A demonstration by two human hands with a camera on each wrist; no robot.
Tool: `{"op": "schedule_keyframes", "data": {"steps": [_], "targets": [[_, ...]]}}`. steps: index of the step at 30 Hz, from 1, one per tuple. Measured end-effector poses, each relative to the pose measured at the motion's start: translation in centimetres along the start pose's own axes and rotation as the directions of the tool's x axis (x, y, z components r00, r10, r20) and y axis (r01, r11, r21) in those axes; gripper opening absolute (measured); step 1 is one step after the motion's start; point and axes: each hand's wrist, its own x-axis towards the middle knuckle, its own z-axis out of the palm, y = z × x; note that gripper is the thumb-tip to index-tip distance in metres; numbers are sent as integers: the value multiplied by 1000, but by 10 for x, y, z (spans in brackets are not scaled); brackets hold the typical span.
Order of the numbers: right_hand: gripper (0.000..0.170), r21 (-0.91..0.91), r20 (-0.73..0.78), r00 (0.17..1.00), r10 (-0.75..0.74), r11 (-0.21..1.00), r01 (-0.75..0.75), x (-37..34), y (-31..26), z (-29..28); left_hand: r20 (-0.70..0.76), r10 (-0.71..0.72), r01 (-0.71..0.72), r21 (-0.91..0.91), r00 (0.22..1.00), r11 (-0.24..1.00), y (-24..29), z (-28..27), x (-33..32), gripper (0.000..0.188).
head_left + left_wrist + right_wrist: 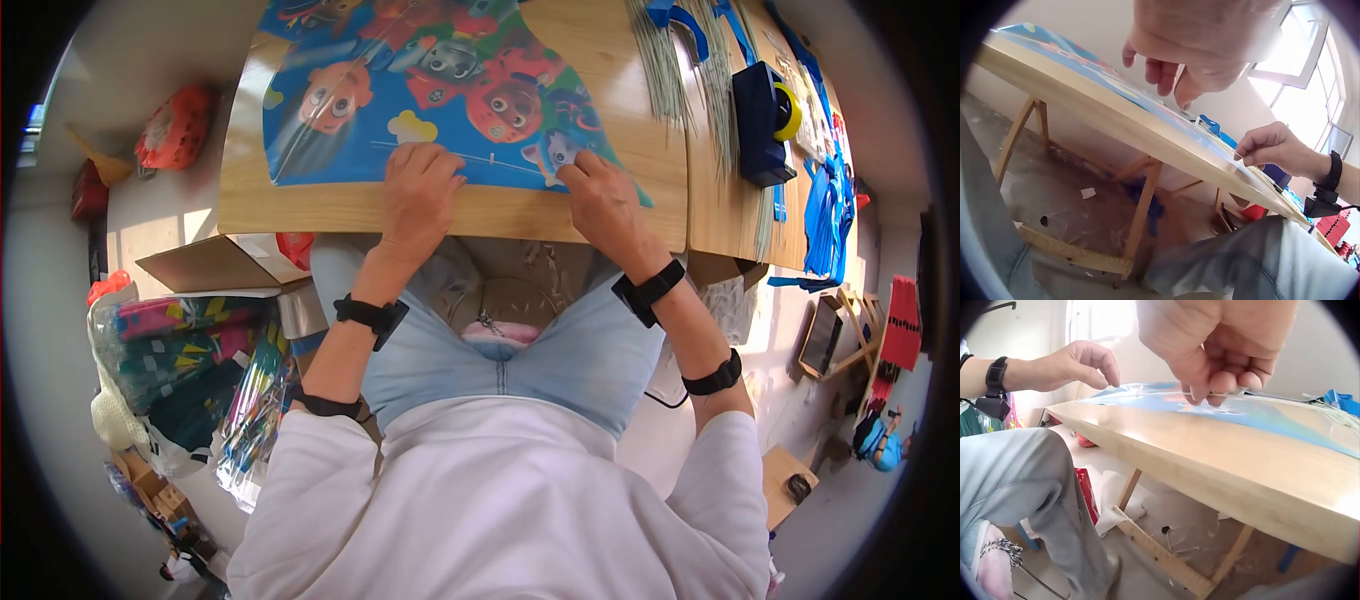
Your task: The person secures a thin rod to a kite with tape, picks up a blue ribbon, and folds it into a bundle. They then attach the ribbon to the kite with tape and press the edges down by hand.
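Note:
A glossy blue sheet printed with cartoon characters (pixel 440 80) lies on the wooden table (pixel 330 208), its lower edge close to the table's front edge. A thin pale stick or strip (pixel 500 163) lies across the sheet's lower part. In the head view the left hand (pixel 420 200) is over the sheet's lower edge near a yellow cloud print, fingers bent loosely; in the left wrist view its fingers (pixel 1169 78) hang apart with nothing seen between them. At the strip's right end, the right hand (pixel 612 205) pinches it between thumb and fingertips; the right wrist view shows this hand (pixel 1222 356) close up.
Bundles of thin sticks (pixel 660 70) and a dark blue tape dispenser (pixel 757 125) lie to the right, with blue straps (pixel 825 215) beyond. A cardboard box (pixel 215 265) and plastic-wrapped colourful packs (pixel 180 340) are at the lower left. Wooden table legs (pixel 1144 215) show below.

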Motion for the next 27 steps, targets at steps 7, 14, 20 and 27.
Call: {"op": "schedule_keyframes", "data": {"steps": [7, 14, 20, 27], "targets": [[11, -21, -55, 998, -6, 1000, 5, -2, 2, 3, -12, -27, 27, -20, 1000, 999, -3, 15, 11, 10], [12, -12, -46, 998, 32, 999, -33, -10, 3, 8, 53, -55, 57, -39, 997, 998, 1, 26, 8, 12], [13, 12, -94, 986, 135, 991, -134, -19, 9, 3, 34, -29, 30, -25, 999, 999, -3, 36, 11, 12], [4, 183, -184, 827, 532, 845, -503, -63, 51, -33, 47, -11, 10, 14, 999, 1000, -3, 39, 11, 10]]}}
